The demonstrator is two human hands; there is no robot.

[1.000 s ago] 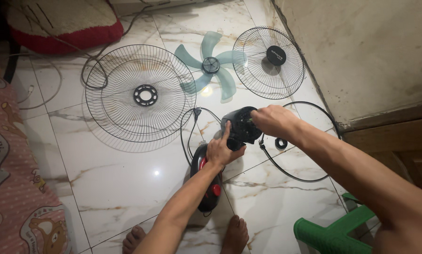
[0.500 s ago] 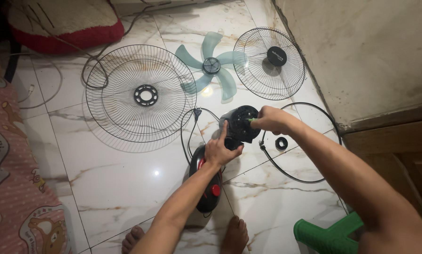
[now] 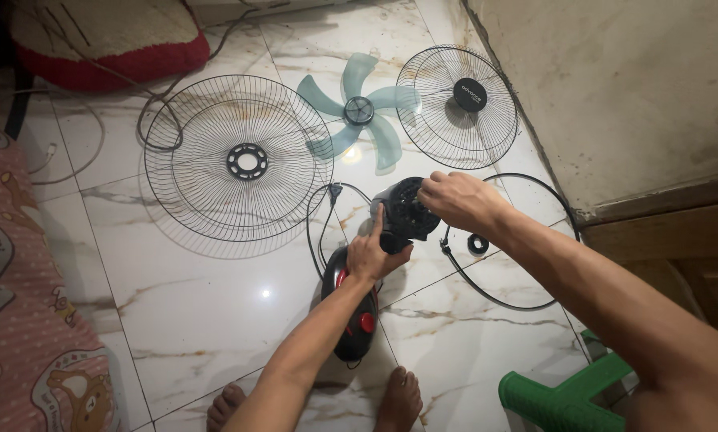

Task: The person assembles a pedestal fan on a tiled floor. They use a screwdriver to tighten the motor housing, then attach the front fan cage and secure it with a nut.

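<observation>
A black fan motor housing (image 3: 403,214) stands tilted on its black base with red buttons (image 3: 356,326) on the marble floor. My left hand (image 3: 373,254) grips the housing from below and behind, its index finger stretched up along the side. My right hand (image 3: 455,200) lies over the motor's front face with its fingers pinched together. What they pinch is hidden now; earlier a small green piece showed there.
A large rear grille (image 3: 239,160), a pale green blade (image 3: 359,112) and a front grille (image 3: 457,96) lie beyond. A black rim ring (image 3: 527,304), a small black nut (image 3: 477,243), a power cord (image 3: 317,232), a green stool (image 3: 567,396), a red cushion (image 3: 111,48), pink bedding (image 3: 15,320) and a wall (image 3: 631,88) surround me.
My right hand has slid left over the motor's front, covering the small green piece that showed at its fingertips. My left hand and the motor have barely moved.
</observation>
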